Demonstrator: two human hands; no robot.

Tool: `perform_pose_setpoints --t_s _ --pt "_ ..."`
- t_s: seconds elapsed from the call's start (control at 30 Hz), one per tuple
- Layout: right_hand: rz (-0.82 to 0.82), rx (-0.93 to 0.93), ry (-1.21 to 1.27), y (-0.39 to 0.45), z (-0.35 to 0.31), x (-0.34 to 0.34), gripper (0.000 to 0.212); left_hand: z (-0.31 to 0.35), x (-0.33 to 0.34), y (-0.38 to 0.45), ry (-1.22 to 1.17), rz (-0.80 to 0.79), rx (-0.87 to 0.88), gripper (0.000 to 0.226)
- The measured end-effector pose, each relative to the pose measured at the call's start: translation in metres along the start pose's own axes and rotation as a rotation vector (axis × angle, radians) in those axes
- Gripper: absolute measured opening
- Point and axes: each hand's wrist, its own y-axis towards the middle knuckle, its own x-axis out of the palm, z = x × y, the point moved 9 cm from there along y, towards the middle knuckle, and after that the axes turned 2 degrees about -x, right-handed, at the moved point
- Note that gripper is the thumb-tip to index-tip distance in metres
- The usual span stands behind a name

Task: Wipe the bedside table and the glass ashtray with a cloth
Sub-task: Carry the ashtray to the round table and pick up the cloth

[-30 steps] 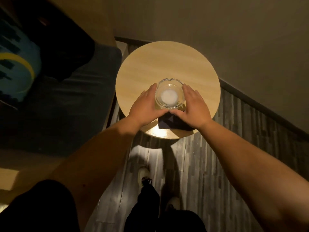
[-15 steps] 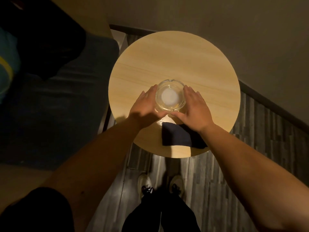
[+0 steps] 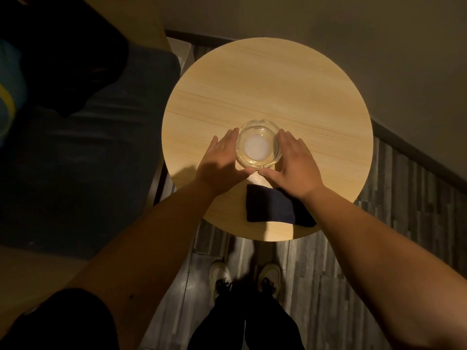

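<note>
A clear glass ashtray (image 3: 258, 147) with a whitish bottom stands just in front of the middle of the round, light wooden bedside table (image 3: 265, 92). My left hand (image 3: 219, 162) and my right hand (image 3: 294, 165) cup it from either side. The fingers lie along its wall and the thumbs almost meet at its near side. A dark folded cloth (image 3: 270, 207) lies flat near the table's front edge, partly under my right wrist, with neither hand on it.
A dark blue cushioned seat or bed (image 3: 88, 160) with dark fabric on it borders the table on the left. A wall (image 3: 379, 46) with a dark skirting runs behind and to the right. My shoes (image 3: 221, 274) stand on the grey plank floor below the table's edge.
The ashtray and both hands have moved away from the cloth toward the table's middle. The fingers lie straighter along the glass. My view has shifted closer over the table.
</note>
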Motion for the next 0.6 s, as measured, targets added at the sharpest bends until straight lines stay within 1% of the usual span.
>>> perform_pose_setpoints --t_s 0.6 --pt "-0.022 0.008 -0.005 -0.0002 0.0017 0.0038 0.100 -0.0037 0.0027 0.0026 -0.040 -0.027 -0.031 0.099"
